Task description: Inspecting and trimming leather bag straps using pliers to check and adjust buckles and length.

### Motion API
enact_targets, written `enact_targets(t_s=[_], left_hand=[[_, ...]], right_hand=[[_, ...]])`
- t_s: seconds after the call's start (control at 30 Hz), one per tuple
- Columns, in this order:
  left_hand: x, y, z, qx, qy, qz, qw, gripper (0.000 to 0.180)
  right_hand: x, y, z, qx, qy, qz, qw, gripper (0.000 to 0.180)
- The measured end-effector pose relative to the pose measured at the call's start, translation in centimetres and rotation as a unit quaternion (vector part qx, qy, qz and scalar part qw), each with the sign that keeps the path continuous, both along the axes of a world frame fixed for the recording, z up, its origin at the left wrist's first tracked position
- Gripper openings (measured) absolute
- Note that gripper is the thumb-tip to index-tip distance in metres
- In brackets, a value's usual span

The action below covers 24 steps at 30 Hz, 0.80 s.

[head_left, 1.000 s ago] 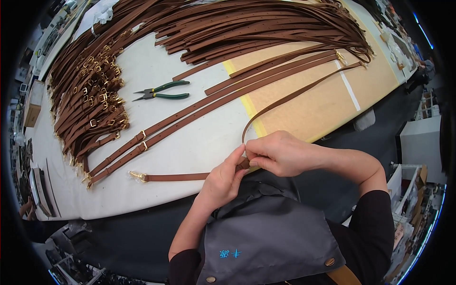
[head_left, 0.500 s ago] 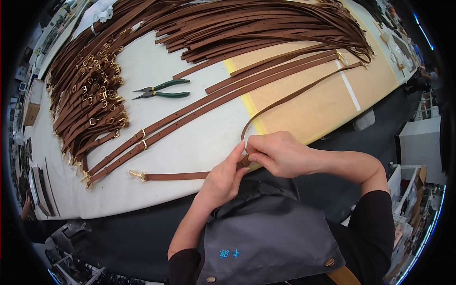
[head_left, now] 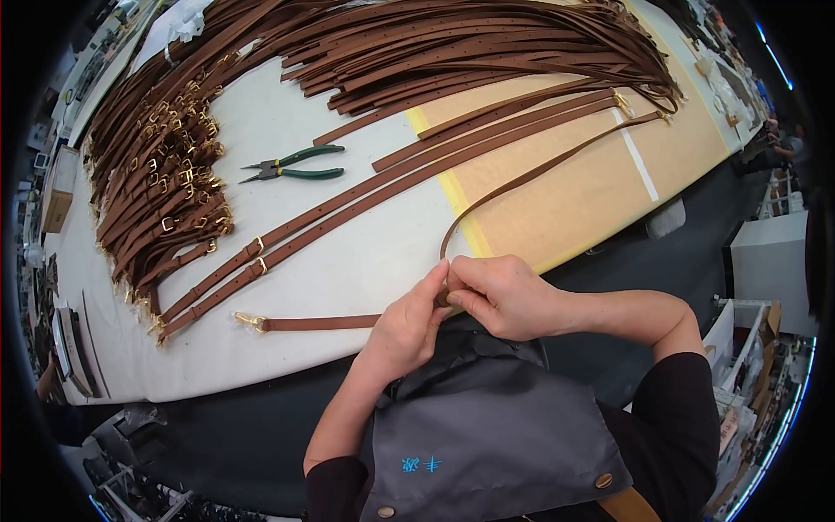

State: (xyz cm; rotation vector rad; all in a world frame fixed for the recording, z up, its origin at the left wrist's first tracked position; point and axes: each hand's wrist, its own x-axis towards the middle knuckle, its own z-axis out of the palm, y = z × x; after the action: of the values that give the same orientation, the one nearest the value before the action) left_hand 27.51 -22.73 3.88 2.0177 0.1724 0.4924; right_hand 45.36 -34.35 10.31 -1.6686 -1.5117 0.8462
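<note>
One brown strap (head_left: 322,324), pinched in the fingers of the left hand (head_left: 405,335) and right hand (head_left: 506,297) at the near edge of the table (head_left: 261,370), appears unfinished. Beyond, two buckled straps (head_left: 283,253) look assembled; completion of the piled straps (head_left: 487,54) cannot be judged.

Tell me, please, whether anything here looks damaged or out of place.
Nothing plainly stands out. The pliers lie open on the table, and the strap in the left hand and right hand bends, seemingly just from being held. No spill or tear shows, though part of that strap is hidden.
</note>
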Motion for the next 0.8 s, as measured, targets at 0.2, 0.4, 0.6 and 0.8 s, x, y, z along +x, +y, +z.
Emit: enact_targets(t_s=[0.2,0.4,0.6,0.8], left_hand=[[-0.2,0.2,0.2,-0.017,0.021,-0.025,0.999,0.075],[-1.0,-0.3,0.8,-0.101,0.023,0.015,0.995,0.049],[-1.0,0.2,1.4,-0.088,0.048,0.031,0.994,0.03],[-0.9,0.5,1.0,-0.081,0.018,0.031,0.996,0.023]], right_hand=[[-0.1,-0.7,-0.9,-0.092,0.139,-0.046,0.985,0.016],[0.8,-0.4,1.0,-0.135,0.136,-0.043,0.981,0.019],[1.6,-0.5,1.1,-0.168,0.05,0.003,0.984,0.019],[1.9,0.4,-0.6,-0.304,0.298,-0.048,0.903,0.016]])
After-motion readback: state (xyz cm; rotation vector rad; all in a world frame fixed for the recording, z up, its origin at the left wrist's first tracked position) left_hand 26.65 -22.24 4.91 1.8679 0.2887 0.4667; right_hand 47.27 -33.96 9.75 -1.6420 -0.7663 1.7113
